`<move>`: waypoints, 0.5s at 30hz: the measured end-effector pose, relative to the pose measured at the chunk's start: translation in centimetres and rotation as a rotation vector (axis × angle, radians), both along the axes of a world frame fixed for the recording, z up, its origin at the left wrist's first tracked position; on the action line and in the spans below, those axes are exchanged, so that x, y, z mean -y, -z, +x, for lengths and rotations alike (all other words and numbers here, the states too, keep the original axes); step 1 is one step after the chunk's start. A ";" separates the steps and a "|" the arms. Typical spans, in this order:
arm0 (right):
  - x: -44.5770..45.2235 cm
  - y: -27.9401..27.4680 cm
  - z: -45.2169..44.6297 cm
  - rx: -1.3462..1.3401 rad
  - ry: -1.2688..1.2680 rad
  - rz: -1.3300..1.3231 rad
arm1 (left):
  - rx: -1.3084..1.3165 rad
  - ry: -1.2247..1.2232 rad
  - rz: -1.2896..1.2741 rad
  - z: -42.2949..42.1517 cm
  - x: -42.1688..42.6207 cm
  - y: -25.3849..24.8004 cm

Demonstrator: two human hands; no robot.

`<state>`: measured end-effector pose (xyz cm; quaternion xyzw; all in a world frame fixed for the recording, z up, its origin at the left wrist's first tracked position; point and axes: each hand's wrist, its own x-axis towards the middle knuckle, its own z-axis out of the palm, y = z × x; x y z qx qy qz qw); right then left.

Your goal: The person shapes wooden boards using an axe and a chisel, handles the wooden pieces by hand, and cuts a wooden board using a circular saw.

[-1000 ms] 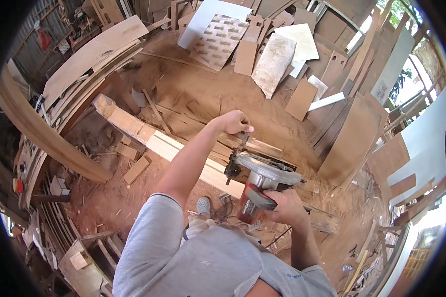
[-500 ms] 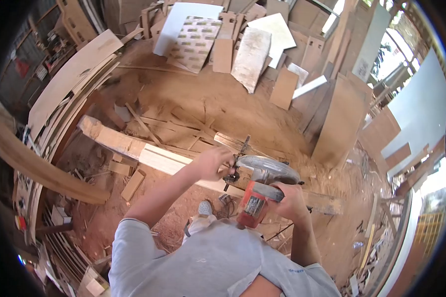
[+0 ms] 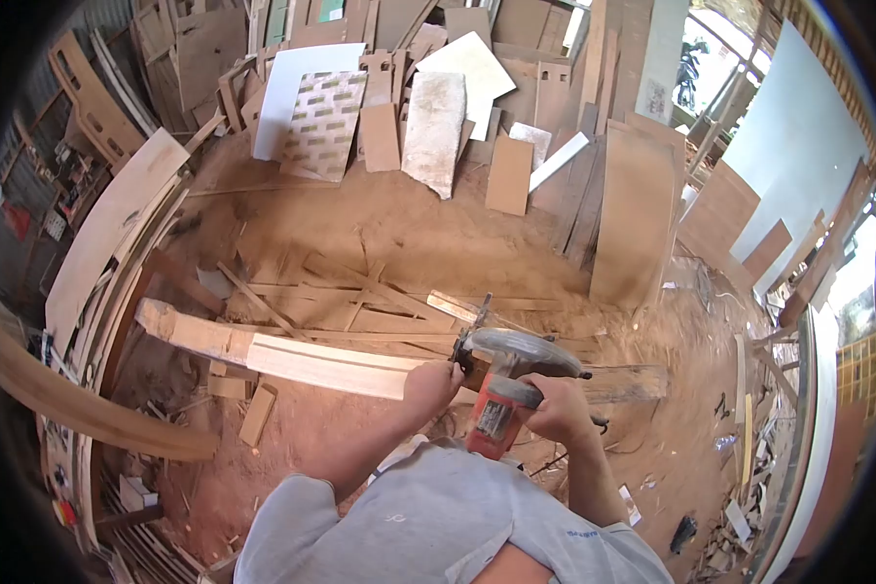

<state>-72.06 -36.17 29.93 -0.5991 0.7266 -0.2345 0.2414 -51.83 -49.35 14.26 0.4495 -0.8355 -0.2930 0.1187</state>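
A red and grey circular saw [image 3: 494, 414] rests over a long timber beam [image 3: 331, 367] that runs across the ground in front of me. My right hand [image 3: 562, 409] is wrapped round the saw's rear handle. At the saw's left side, my left hand [image 3: 432, 385] is closed at the lower end of a dark metal guide bar [image 3: 472, 329], which its fingers partly hide. The silver blade guard [image 3: 526, 348] faces away from me. Whether the blade turns cannot be made out.
Thin offcuts [image 3: 360, 292] lie crossed beyond the beam, and small wood blocks [image 3: 258, 414] lie on its near side. Stacked boards [image 3: 117, 229] stand at left. Panels [image 3: 434, 131] lean at the back. A curved timber [image 3: 97, 409] juts in from the left.
My left hand has dropped from above the guide bar to its lower end. The view has tilted and shifted. My right hand stays on the saw's handle.
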 end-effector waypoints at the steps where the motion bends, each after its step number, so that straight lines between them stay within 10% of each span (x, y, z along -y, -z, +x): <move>1: -0.3 0.0 -0.7 -0.007 0.003 0.002 | -0.025 -0.032 0.066 -0.8 0.1 0.0; 8: -2.8 -0.2 -5.4 0.001 -0.023 -0.046 | -0.409 0.470 -0.190 -2.0 1.6 -1.0; 15: -4.2 0.9 -8.6 -0.039 -0.091 -0.083 | -0.026 0.194 0.159 -6.5 1.8 -4.8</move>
